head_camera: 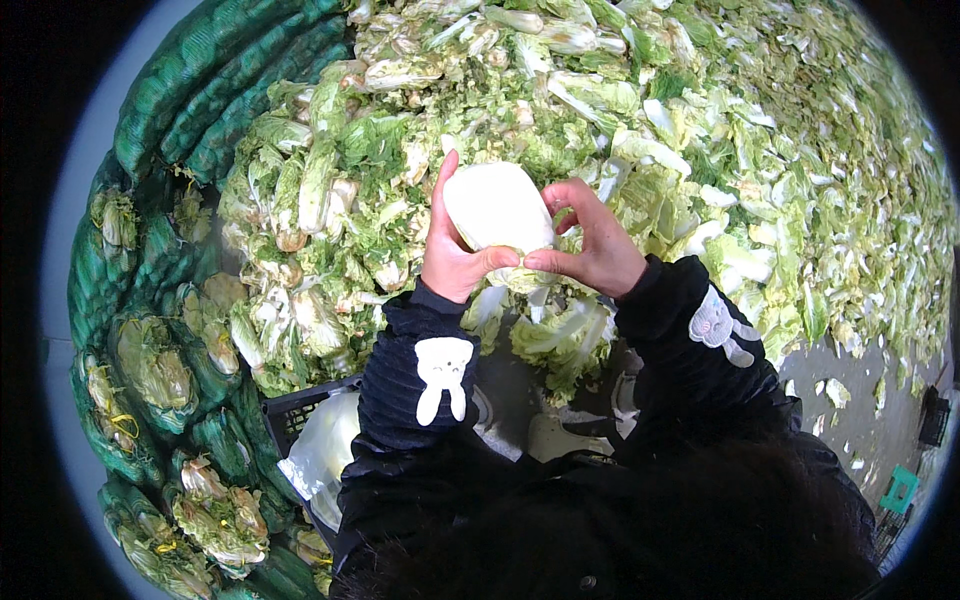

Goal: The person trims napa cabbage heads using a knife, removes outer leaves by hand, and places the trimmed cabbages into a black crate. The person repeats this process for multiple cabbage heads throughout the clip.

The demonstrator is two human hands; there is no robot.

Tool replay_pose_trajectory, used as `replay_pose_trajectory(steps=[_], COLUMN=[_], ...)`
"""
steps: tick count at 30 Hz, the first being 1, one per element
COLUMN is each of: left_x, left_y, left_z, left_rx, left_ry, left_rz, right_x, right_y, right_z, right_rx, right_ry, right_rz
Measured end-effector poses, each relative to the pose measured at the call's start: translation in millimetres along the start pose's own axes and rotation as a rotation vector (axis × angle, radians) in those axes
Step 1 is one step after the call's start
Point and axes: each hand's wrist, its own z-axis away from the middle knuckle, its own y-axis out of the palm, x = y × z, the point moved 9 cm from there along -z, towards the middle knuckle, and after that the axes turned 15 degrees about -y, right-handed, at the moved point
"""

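Observation:
A pale, trimmed head of napa cabbage [499,206], overexposed to nearly white, is held up in front of me. My left hand [457,247] grips its left side, with the fingers along the edge and the thumb across the bottom. From the right, my right hand [596,244] holds its lower edge with the thumb, while the bent index finger rests by its right side. The two thumb tips almost meet. Below the head, loose cabbage leaves [562,337] hang or lie near the floor; which of the two I cannot tell.
A wide heap of cabbages and torn leaves [390,150] spreads ahead and far right. Green mesh sacks [217,97] packed with cabbages are stacked at left. Near my left forearm stands a black plastic crate [281,420] with bagged contents. A green crate piece [900,489] lies at far right.

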Motion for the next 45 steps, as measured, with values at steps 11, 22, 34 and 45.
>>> replay_pose_trajectory(steps=[11, 22, 34, 45], left_x=[10.0, 57.2, 30.1, 50.9], left_y=[-2.2, -15.1, -36.8, 31.0], left_z=[0.5, 13.3, 6.5, 3.5], left_rx=[-0.094, 0.228, -0.203, 0.352], left_ry=[-0.007, -0.416, -0.507, -0.394], left_rz=[-0.120, 0.705, 0.290, 0.711], right_x=[-14.1, -44.9, -39.0, 7.6], right_y=[-0.7, -99.1, 26.5, 57.1], right_z=[1.6, 2.0, 24.7, 15.2], right_rx=[-0.015, -0.103, -0.071, -0.076], right_ry=[0.133, 0.180, 0.448, 0.367], right_rz=[-0.059, 0.625, -1.173, -1.794])
